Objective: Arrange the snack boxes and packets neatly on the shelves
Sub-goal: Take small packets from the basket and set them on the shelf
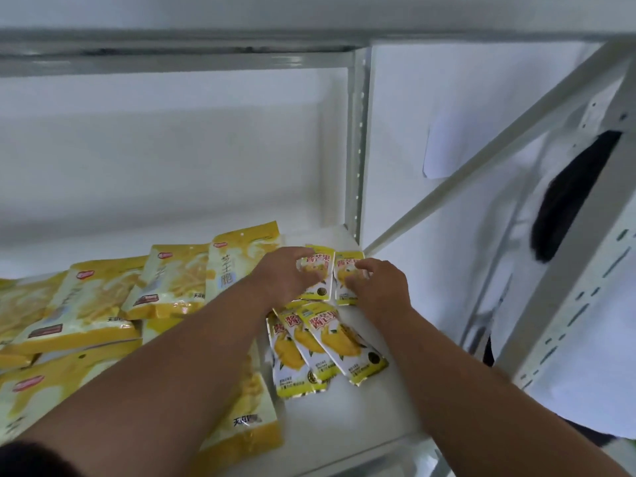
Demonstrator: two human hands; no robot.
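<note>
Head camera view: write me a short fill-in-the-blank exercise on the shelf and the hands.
1. Both hands rest on two small packets that lie side by ____.
2. The three small packets nearer the camera are fanned out and ____ one another.
3. The big yellow bags lie to the ____ of the small packets.
4. The shelf board is ____ in colour.

Missing words: side; overlap; left; white

Operator: two bare forearms, nothing worn on either.
Left hand (289, 275) and right hand (380, 287) gloveless; dark sleeve edge (31, 459) at lower left.
</note>
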